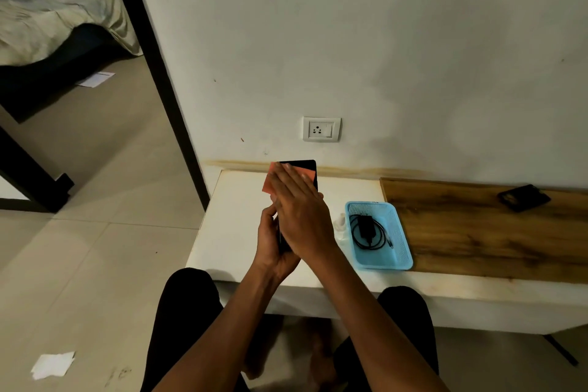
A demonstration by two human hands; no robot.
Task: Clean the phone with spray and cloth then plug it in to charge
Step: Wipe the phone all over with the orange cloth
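above table point(241, 200): phone point(310, 165) held upright
left hand point(270, 245): grips phone's lower end
right hand point(302, 216): flat, fingers straight, pressing orange cloth point(270, 183) on screen

A white counter point(235, 232) with a wood-grain section point(477, 232) stood against the wall. On it lay a blue mesh basket point(401, 256) and, farther right, a dark phone case point(523, 197).

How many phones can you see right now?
2. One phone is gripped in the left hand, under the cloth pressed by the right hand. A second dark phone-like object lies on the wooden surface.
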